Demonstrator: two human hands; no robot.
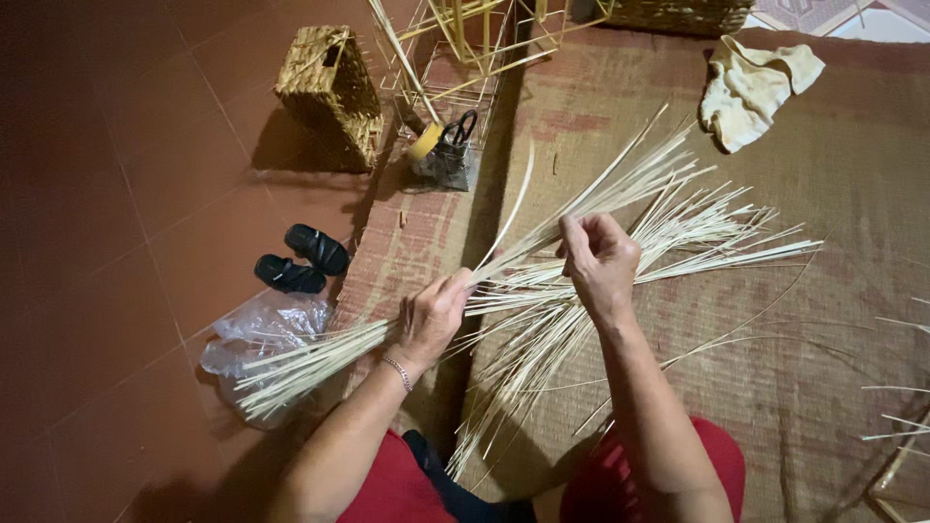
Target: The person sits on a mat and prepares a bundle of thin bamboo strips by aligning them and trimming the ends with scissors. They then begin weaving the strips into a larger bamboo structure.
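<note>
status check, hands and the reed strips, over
Left hand shut on bundle of pale reed strips. Right hand pinching strips higher up. Loose strips fanned over woven mat. Nothing blocking either hand.

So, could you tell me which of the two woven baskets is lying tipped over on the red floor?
The small woven basket at upper left, beside the wire frame, lies tilted on the tiles. The other basket sits at the mat's far edge, cut off by the picture's top.

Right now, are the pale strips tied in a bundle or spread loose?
Spread loose. The strips fan out over the mat, gathered only where the left hand grips them; no tie is visible.
</note>
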